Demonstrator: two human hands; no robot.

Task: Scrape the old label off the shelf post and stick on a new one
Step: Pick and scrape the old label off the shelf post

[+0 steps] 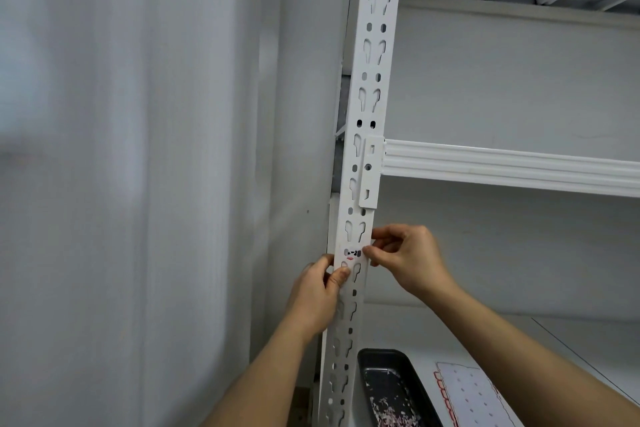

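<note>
A white perforated shelf post [370, 80] runs up the middle of the view. A white label [352, 254] with black characters and a red mark lies across its face. My left hand [320, 291] holds the label's left edge between thumb and fingers at the post's left side. My right hand [405, 258] pinches the label's right end at the post's right edge. Whether the label is fully stuck down, I cannot tell.
A white shelf beam [502, 166] joins the post above my hands. On the shelf below lie a black tray [382, 360] holding scraped paper bits and a red-edged sticker sheet [474, 395]. A pale wall fills the left.
</note>
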